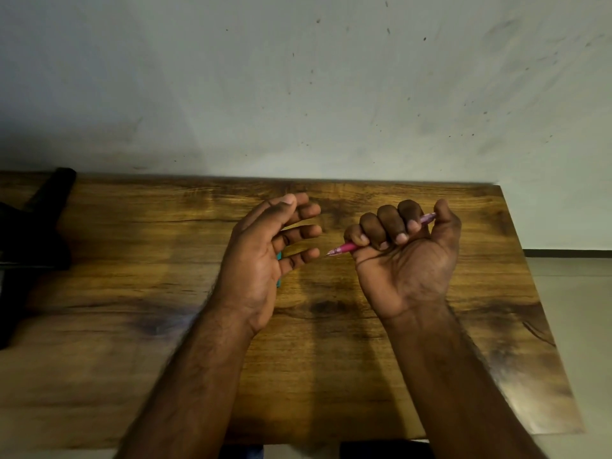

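Two hands hover over a wooden table point(132, 326) set against a pale, speckled wall point(298, 77). At the far left a black object point(36, 233) lies on the table, partly cut off by the frame; what it is cannot be told. Next comes the left hand point(265, 253), tipped on its edge with the palm facing right, its fingers point(303, 231) loosely spread and gently bent, holding nothing. A sliver of a teal thing point(279, 270) shows just behind this palm, mostly hidden by it. To the right, the right hand point(404, 256) is turned palm-up, its fingers point(387, 223) curled tightly round a pink pen point(344, 249). The pen runs slantwise through the fist, its tip pointing left toward the left hand's lowest fingertip, near it but apart, its other end poking out beside the thumb. Both bare forearms rise from the lower edge.
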Tool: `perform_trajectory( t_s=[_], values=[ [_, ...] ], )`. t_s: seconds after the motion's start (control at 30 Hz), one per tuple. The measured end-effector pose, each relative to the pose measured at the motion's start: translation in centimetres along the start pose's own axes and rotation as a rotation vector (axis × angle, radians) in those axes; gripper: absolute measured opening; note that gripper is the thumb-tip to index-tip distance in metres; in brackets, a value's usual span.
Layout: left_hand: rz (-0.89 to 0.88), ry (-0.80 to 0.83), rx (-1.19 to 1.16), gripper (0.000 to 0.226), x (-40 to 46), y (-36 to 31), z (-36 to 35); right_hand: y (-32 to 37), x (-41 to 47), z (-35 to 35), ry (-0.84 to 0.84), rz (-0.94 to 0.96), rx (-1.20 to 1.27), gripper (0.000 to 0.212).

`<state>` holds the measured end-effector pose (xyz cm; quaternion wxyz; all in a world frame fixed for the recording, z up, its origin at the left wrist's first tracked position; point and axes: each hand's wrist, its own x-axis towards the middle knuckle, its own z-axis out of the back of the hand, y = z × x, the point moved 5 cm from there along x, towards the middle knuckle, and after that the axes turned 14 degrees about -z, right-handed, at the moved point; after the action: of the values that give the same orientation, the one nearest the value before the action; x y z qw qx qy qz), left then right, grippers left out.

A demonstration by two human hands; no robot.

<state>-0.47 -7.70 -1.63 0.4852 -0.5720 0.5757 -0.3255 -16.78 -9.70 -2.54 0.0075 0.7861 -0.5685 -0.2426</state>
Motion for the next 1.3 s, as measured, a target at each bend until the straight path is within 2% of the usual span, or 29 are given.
perform_trajectory(
  t_s=[1.3],
  values=[
    [-0.003, 0.016, 0.010, 0.046, -0.03, 0.06, -0.15, 0.18, 0.13, 0.27, 0.011, 0.012, 0.003, 0.055]
  ],
)
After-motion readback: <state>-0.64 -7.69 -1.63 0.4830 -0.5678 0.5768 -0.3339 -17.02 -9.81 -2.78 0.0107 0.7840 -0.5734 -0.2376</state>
